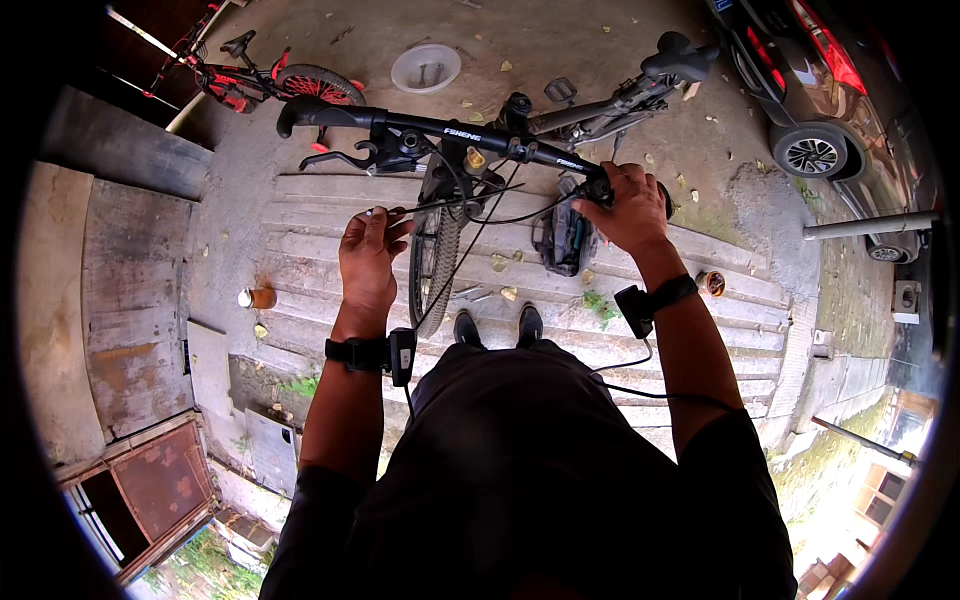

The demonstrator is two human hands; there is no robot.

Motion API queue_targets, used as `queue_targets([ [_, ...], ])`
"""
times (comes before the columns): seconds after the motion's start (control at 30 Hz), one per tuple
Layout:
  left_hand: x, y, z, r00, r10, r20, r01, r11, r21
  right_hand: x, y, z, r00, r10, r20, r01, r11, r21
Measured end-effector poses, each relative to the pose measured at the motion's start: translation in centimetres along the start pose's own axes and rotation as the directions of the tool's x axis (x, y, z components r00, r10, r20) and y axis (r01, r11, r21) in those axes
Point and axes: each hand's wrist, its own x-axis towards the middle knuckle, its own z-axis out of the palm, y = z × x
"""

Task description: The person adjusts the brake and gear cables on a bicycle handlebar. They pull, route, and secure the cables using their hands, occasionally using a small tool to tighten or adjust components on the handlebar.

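Observation:
A bicycle stands in front of me, its black handlebar [425, 122] running across the view and its front wheel [430, 260] toward me. My left hand [370, 250] is closed, thumb and fingers pinching a thin black cable [450, 203] below the bar. At the bar's right end, my right hand [635, 208] is wrapped around the grip area, beside a black control clamp [597, 189]; the fingers partly hide the grip. On the left side of the bar, a black brake lever [335, 160] sticks out, untouched. More loose cables cross in front of the wheel.
A dark bag [567, 240] lies on the plank-like paving right of the wheel. An amber jar [260, 298] lies at left; another small container [712, 283] is at right. Farther off are a red-and-black bicycle [255, 82], a white basin [426, 68] and a parked car [850, 110].

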Motion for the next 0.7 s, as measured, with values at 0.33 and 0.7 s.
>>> queue_targets([
  [0.33,0.0,0.3,0.4,0.999,-0.014,-0.034,0.014,1.0,0.0,0.3,0.8,0.8,0.999,-0.011,-0.039,0.013,0.999,0.033],
  [0.7,0.1,0.4,0.2,0.999,-0.007,-0.04,0.008,1.0,0.004,0.3,1.0,0.8,1.0,-0.021,-0.021,0.022,0.999,0.044],
])
